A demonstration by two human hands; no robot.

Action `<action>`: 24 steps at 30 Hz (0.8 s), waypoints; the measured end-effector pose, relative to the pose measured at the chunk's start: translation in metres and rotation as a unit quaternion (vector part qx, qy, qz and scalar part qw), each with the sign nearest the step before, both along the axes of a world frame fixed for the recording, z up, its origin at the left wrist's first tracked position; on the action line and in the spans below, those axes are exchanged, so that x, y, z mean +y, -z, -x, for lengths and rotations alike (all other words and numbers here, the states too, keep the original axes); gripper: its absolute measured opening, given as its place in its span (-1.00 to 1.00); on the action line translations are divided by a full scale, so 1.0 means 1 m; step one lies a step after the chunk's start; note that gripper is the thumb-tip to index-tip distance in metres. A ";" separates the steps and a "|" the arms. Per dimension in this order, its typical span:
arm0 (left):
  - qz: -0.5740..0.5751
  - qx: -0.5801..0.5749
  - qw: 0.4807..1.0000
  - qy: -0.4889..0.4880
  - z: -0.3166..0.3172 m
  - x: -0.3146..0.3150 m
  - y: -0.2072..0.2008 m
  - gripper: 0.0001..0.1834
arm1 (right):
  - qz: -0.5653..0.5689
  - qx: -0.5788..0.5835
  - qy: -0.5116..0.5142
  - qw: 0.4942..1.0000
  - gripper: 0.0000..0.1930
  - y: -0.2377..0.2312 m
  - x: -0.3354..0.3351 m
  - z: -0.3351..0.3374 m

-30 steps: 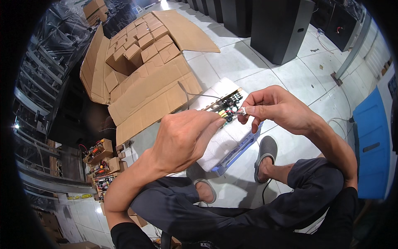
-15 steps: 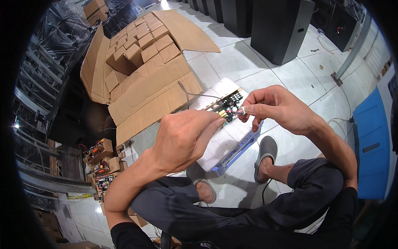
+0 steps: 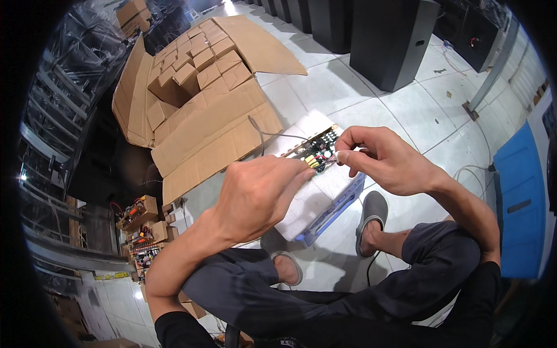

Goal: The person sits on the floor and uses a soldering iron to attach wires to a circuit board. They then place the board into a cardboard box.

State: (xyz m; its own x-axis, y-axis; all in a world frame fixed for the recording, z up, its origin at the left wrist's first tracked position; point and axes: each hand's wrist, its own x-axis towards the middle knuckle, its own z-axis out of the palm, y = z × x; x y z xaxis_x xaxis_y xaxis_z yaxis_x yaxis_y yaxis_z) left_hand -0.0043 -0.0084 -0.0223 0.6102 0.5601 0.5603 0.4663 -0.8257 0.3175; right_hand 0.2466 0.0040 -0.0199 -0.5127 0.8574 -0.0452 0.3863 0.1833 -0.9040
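Observation:
A circuit board (image 3: 325, 144), crowded with dark and yellow parts, lies on a white foam block (image 3: 310, 206). Over its right end, my right hand (image 3: 386, 159) pinches a small white wire connector (image 3: 337, 155) between thumb and forefinger. Thin red and dark wires run from there toward the yellow parts. My left hand (image 3: 252, 194) is closed at the board's near left side, its thumb and forefinger pressed together beside the yellow parts. Whatever those fingers hold is hidden behind the hand. A grey cable (image 3: 284, 135) loops from the board's left end over a cardboard flap.
Beneath the foam is a blue plastic stand (image 3: 331, 217). A large open carton (image 3: 203, 110) of small brown boxes stands at far left. Several more boards (image 3: 142, 232) are stacked at left. Black speaker cabinets (image 3: 391, 46) line the back; a blue panel (image 3: 522, 203) stands at right.
My right hand has lowered slightly, bringing the connector closer to the board and curling its fingers in more. My left hand has hardly moved.

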 end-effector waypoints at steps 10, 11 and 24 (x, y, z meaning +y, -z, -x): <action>0.013 -0.021 0.999 -0.021 0.005 0.000 -0.002 -0.89 | -0.010 0.086 0.011 0.996 -0.68 0.007 0.004 -0.006; 0.013 -0.019 0.999 -0.023 0.005 0.000 -0.003 -0.90 | -0.010 0.077 0.017 0.997 -0.67 0.007 0.005 -0.007; 0.026 -0.028 0.999 -0.027 0.005 -0.002 -0.007 -0.89 | -0.045 0.064 0.050 0.996 -0.74 0.006 0.005 -0.005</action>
